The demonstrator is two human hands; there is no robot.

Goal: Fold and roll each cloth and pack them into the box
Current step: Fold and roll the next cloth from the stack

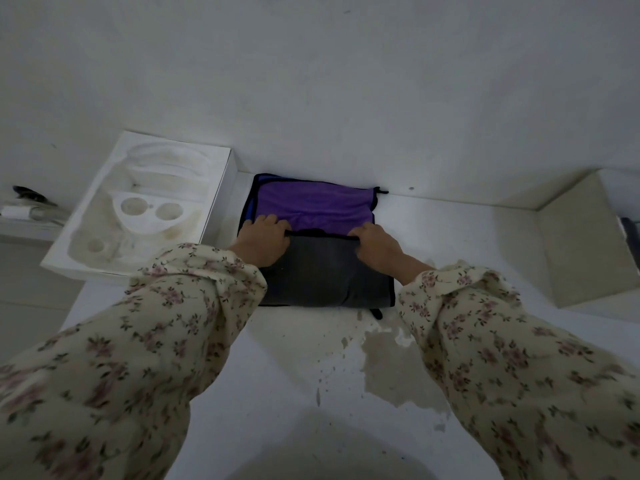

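Observation:
A purple cloth [311, 202] with black trim lies flat on the white surface, against the wall. Its near half is folded over, showing the grey underside [322, 275]. My left hand [265, 239] grips the left end of the folded edge. My right hand [375, 245] grips the right end of that same edge. A sliver of blue cloth [250, 211] shows under the purple cloth's left side. The open white box [221, 188] with a moulded insert stands to the left of the cloths.
A white block [585, 244] juts from the wall at the right. The surface in front of the cloth has chipped, stained patches [391, 365]. Small items lie on a ledge at the far left [31, 206].

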